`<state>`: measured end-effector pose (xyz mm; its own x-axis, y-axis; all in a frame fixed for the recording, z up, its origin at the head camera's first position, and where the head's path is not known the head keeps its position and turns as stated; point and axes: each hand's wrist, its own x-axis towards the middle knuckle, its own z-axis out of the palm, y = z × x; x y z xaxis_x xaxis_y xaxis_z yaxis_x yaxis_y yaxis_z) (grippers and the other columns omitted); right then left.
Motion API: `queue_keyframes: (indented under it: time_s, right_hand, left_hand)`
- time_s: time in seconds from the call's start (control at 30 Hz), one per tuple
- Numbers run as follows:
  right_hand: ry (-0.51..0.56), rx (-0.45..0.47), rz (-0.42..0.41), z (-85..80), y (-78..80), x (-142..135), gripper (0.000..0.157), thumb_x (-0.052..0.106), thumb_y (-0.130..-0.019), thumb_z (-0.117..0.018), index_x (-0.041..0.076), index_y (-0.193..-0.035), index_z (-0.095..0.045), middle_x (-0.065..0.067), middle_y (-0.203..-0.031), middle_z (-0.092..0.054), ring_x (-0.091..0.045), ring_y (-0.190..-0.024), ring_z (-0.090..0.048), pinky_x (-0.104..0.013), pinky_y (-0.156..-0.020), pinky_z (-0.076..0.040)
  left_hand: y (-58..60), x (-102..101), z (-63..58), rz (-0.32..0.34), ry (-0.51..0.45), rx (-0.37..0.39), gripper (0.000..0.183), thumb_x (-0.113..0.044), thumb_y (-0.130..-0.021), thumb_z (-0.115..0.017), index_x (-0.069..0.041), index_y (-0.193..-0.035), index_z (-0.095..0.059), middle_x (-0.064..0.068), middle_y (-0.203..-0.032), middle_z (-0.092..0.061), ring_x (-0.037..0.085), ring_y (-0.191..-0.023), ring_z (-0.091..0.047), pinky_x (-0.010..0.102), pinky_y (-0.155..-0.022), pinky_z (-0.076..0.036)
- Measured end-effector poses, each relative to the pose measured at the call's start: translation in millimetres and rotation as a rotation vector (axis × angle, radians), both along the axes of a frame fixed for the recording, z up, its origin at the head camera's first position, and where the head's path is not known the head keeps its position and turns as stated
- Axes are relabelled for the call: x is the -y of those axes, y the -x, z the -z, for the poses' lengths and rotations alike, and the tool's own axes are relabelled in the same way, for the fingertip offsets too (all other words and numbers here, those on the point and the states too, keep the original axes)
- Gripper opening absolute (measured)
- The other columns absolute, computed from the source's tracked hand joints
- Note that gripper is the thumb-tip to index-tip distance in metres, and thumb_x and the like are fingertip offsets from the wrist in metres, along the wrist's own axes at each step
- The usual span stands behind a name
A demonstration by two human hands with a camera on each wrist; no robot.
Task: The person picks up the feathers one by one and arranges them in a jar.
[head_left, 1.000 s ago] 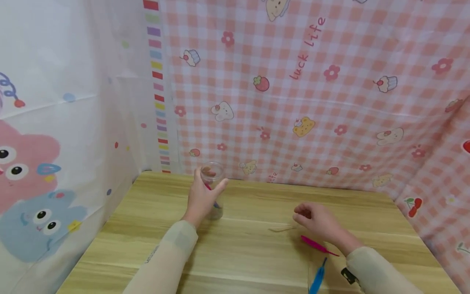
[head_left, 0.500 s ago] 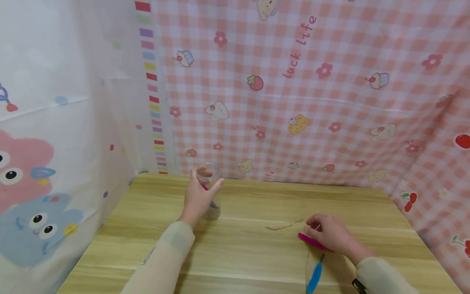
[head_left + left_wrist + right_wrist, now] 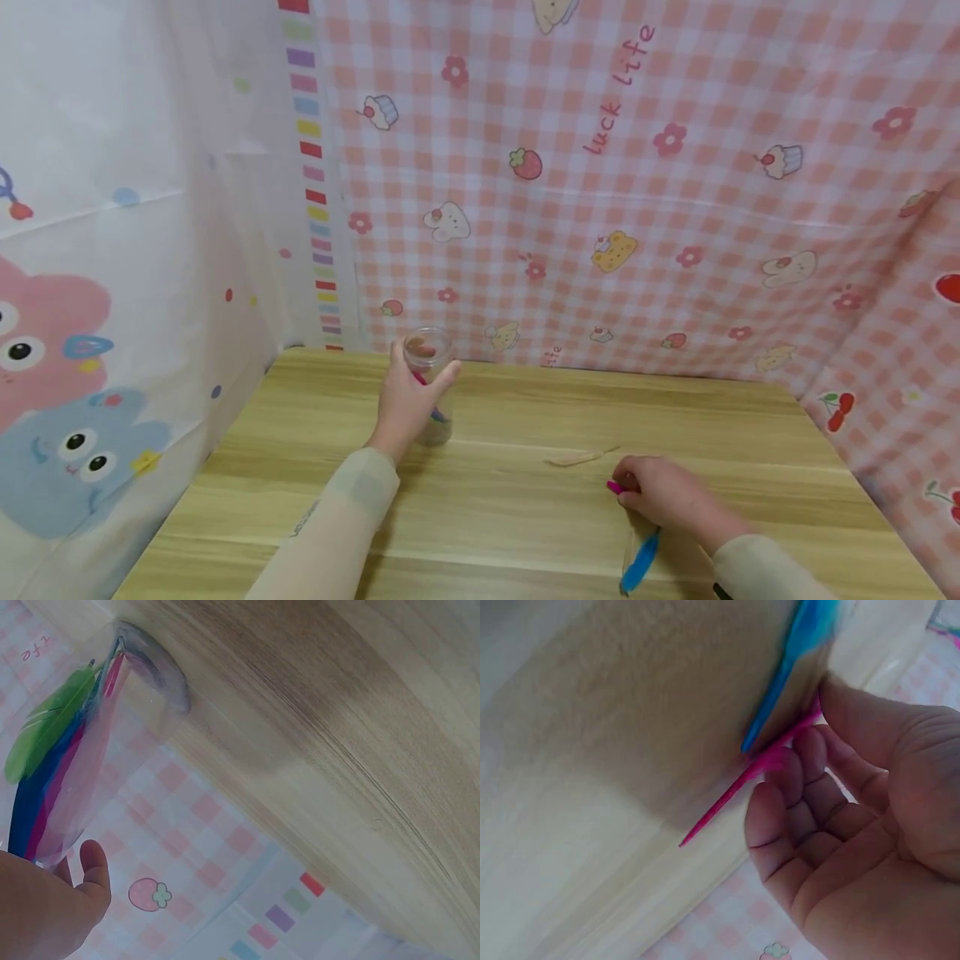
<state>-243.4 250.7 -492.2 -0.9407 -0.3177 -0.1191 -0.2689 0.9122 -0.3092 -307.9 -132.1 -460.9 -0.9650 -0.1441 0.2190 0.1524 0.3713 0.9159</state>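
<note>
My left hand (image 3: 405, 400) grips a clear jar (image 3: 437, 433) standing upright near the back of the table. Through its wall the left wrist view shows a green feather (image 3: 49, 724), a dark blue feather (image 3: 36, 802) and pink feathers (image 3: 94, 757). Toward the front right, my right hand (image 3: 667, 496) pinches a magenta feather (image 3: 614, 487) between thumb and fingers; its bare quill end sticks out in the right wrist view. Just below that hand lies a bright blue feather (image 3: 641, 562), its quill close to the magenta one.
A thin tan strand (image 3: 581, 460) lies on the wooden table (image 3: 495, 517) left of the right hand. Another thin pale strand (image 3: 627, 550) lies beside the blue feather. Behind the table hangs a pink checked cloth (image 3: 555, 217), and a white printed cloth (image 3: 180, 275) hangs at the left.
My right hand has moved right and toward me, away from the tan strand, and has taken hold of the magenta feather. The left hand keeps its grip on the jar.
</note>
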Motion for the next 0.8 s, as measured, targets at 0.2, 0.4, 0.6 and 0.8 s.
queue_keyframes:
  time_s: [0.2,0.4,0.6,0.8]
  right_hand:
    - [-0.018,-0.045,0.012,6.6,-2.0,9.3,0.013,0.006,-0.094,-0.079,0.018,-0.097,-0.074,0.007,-0.085,-0.071,-0.007,-0.078,-0.062,-0.034,-0.073,-0.059]
    - [-0.030,-0.058,0.007,8.4,-1.0,11.1,0.009,0.007,-0.097,-0.076,0.015,-0.098,-0.073,0.004,-0.089,-0.074,-0.010,-0.082,-0.067,-0.038,-0.078,-0.063]
    - [0.002,-0.070,0.000,10.0,0.1,9.9,0.008,0.004,-0.102,-0.068,0.010,-0.104,-0.073,0.000,-0.096,-0.075,-0.018,-0.093,-0.072,-0.045,-0.086,-0.063]
    - [0.153,-0.146,-0.023,-1.8,3.8,10.4,0.014,0.006,-0.106,-0.063,0.010,-0.093,-0.067,0.002,-0.083,-0.061,-0.010,-0.076,-0.056,-0.029,-0.068,-0.052]
  left_hand:
    - [-1.3,0.3,-0.7,-0.003,0.008,0.008,0.087,-0.053,-0.093,-0.080,-0.017,-0.157,-0.033,-0.001,-0.140,-0.066,0.024,-0.115,-0.063,0.038,-0.091,-0.051]
    - [-2.4,-0.2,-0.6,-0.012,-0.001,-0.002,0.085,-0.051,-0.093,-0.081,-0.015,-0.156,-0.035,0.000,-0.140,-0.066,0.028,-0.121,-0.063,0.042,-0.095,-0.052]
    - [-1.6,-1.4,0.3,-0.012,-0.006,-0.012,0.083,-0.049,-0.093,-0.082,-0.015,-0.154,-0.037,0.002,-0.141,-0.066,0.030,-0.125,-0.063,0.046,-0.099,-0.053]
    - [-0.4,-1.0,1.4,-0.006,-0.026,-0.021,0.081,-0.048,-0.093,-0.082,-0.014,-0.152,-0.039,0.002,-0.139,-0.066,0.032,-0.124,-0.063,0.043,-0.096,-0.052]
